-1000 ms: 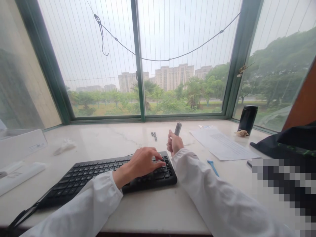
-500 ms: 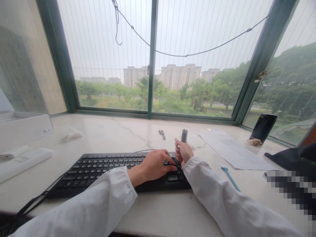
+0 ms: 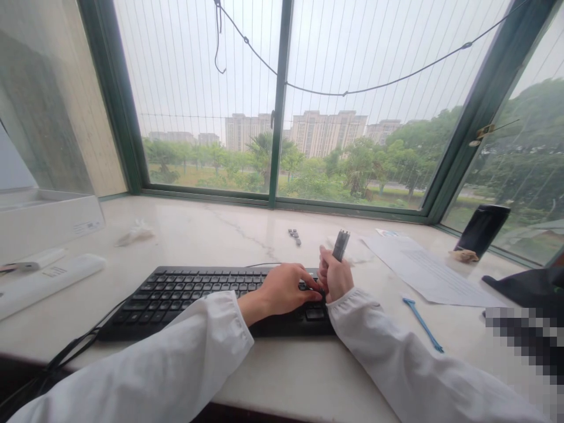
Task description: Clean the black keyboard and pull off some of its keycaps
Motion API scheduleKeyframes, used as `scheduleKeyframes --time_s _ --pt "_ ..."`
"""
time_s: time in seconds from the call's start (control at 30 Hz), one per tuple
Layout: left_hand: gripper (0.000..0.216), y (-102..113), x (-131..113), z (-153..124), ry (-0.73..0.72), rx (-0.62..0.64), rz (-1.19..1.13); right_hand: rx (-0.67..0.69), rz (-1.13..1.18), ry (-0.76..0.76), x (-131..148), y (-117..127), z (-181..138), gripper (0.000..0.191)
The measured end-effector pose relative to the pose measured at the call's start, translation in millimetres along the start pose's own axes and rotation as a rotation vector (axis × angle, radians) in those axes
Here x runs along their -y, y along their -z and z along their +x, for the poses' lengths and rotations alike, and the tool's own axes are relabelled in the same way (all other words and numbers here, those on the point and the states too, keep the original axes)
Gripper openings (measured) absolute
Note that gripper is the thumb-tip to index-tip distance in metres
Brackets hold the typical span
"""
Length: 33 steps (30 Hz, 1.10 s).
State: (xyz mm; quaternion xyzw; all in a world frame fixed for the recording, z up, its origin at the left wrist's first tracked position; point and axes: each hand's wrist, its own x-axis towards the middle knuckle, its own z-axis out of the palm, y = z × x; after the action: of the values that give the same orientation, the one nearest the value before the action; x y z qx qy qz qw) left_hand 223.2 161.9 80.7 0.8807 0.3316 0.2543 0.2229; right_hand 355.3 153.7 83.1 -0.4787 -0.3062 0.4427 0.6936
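A black keyboard [image 3: 176, 294] lies on the pale marble-look surface. My left hand [image 3: 286, 288] rests over its right part, thumb and index finger closed together near the keys; what lies between them, if anything, is hidden. Close beside it, my right hand [image 3: 337, 276] is wrapped round a dark grey handheld tool [image 3: 342, 244], whose notched end sticks up above the fist. The tool's lower end is covered by my fingers at the keyboard. Several small grey keycaps [image 3: 294, 236] lie loose behind the keyboard.
Right of my arm lies a thin blue plastic tool [image 3: 423, 324]. Printed paper [image 3: 423, 267] and a black cylinder [image 3: 482, 229] are farther right. A white box [image 3: 48, 217] and a long white bar [image 3: 53, 285] sit left. Black cables [image 3: 73, 346] trail from the keyboard's left.
The view has shifted slightly, moving the scene right. The grey tool in my right hand has tilted to the right, and my right fist has turned with it. My left hand stays at the keyboard.
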Motion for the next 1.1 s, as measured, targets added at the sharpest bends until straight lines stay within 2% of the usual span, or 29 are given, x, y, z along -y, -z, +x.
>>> scheduleKeyframes --time_s 0.17,0.27,0.83,1.1 --pt "0.029 0 1 0 0.029 0.023 0.019 0.048 -0.116 0.201 -8 3 -4 0.043" --pt "0.031 0 1 1 0.034 0.033 0.028 0.033 -0.156 0.255 -12 5 -3 0.043" --pt "0.029 0 -5 2 0.126 -0.008 0.065 -0.012 -0.194 0.319 -11 7 -4 0.043" --pt "0.033 1 -7 2 0.141 0.011 0.069 -0.004 -0.213 0.364 -14 8 -2 0.045"
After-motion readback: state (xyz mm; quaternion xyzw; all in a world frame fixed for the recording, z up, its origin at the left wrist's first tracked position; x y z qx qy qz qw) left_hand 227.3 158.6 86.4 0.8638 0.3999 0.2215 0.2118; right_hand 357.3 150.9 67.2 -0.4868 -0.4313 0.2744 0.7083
